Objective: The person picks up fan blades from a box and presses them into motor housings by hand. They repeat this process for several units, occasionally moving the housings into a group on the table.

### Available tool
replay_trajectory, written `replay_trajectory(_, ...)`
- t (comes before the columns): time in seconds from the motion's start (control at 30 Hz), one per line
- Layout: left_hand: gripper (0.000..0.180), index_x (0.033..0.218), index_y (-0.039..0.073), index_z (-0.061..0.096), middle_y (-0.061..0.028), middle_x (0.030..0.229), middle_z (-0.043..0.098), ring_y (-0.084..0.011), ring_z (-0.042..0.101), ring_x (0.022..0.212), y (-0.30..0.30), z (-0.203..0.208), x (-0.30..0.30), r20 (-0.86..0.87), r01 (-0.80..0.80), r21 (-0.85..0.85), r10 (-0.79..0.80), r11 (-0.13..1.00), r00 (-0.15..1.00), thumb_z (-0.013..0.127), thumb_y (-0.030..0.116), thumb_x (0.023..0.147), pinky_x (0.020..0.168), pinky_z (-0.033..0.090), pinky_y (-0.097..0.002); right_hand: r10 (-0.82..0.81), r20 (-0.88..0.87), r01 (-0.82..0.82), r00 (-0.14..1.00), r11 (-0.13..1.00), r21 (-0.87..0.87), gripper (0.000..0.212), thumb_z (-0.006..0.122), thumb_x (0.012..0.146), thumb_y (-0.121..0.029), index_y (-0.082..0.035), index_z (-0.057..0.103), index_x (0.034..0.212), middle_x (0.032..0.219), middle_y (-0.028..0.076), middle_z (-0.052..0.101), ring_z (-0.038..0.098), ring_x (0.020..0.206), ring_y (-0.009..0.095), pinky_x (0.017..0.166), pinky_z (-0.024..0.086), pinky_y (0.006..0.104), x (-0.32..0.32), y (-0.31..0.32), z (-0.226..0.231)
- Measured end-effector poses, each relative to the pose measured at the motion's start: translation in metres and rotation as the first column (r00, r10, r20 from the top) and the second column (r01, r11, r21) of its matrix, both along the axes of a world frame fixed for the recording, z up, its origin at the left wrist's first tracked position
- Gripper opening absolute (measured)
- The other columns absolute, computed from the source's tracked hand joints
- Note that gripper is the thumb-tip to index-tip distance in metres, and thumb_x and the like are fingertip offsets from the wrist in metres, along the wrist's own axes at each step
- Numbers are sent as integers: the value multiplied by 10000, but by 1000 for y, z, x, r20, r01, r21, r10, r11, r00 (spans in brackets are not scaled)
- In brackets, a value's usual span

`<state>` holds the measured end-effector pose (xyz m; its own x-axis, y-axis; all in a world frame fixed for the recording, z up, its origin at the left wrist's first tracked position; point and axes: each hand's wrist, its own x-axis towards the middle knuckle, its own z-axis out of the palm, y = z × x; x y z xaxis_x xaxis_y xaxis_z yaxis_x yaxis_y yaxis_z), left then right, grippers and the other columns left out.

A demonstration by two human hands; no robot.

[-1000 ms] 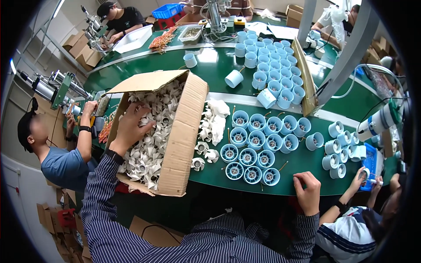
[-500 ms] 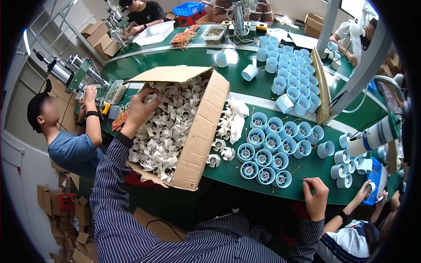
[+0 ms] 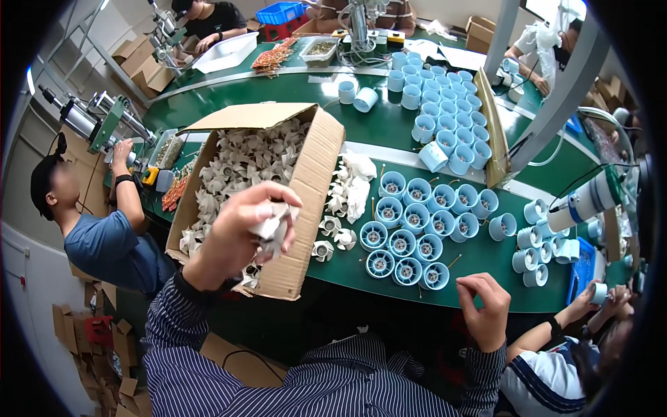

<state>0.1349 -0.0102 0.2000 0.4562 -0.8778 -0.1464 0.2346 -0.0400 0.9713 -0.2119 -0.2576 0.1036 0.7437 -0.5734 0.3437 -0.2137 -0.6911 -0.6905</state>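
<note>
My left hand [image 3: 226, 240] is closed around a small white fan impeller [image 3: 273, 228], in front of the right part of an open cardboard box [image 3: 311, 208]. Whether it holds more than one is hard to make out. Many white impellers [image 3: 253, 160] fill the box. Beside it on the green table lie several loose impellers [image 3: 323, 250] and a crumpled white plastic bag [image 3: 359, 182]. My right hand [image 3: 485, 313] hovers by the table's near edge, fingers curled and nothing visible in them. Nearest to it stand rows of light-blue round housings [image 3: 435, 275] with motors inside, open side up.
More blue housings [image 3: 445, 108] stand in a block at the far right by a cardboard strip [image 3: 495, 132]. At the lower right, a co-worker's hands hold a blue housing [image 3: 598, 293] near a blue tray [image 3: 585, 267]. Another person [image 3: 104, 222] works at a press [image 3: 114, 118] on the left.
My left hand has come out of the box, nearer to me and rightward, with an impeller in it. My right hand stays curled by the table edge. The view has shifted slightly.
</note>
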Motion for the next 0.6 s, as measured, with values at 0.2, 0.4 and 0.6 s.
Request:
replay_trajectory(0.2, 680, 1480, -25, 590, -142, 1021, 696, -194, 707, 799, -30, -14, -98, -163, 326, 85, -309, 942, 937, 676, 383, 944, 558, 519, -261, 294, 253, -298, 922, 954, -25, 269, 861, 808, 67, -14, 770, 1048, 972, 138, 771, 744, 785, 257, 666, 594, 335, 34, 33, 22)
replay_trajectory(0.4, 759, 1606, -15, 483, -121, 1033, 688, -167, 685, 847, -56, -61, -138, 57, 341, 12, -341, 940, 938, 684, 312, 951, 681, 522, -255, 276, 322, -262, 905, 961, -89, 258, 877, 807, 54, -11, 765, 1030, 971, 130, 771, 745, 793, 265, 674, 601, 347, 44, 45, 12)
replay_trajectory(0.6, 776, 1655, 1, 405, -104, 1048, 689, -148, 676, 863, -65, -86, -147, -49, 415, -36, -416, 909, 908, 665, 294, 985, 696, 519, -254, 236, 272, -202, 933, 968, -147, 251, 854, 826, 47, -11, 753, 1049, 965, 107, 750, 725, 771, 266, 664, 591, 362, 26, 26, -4)
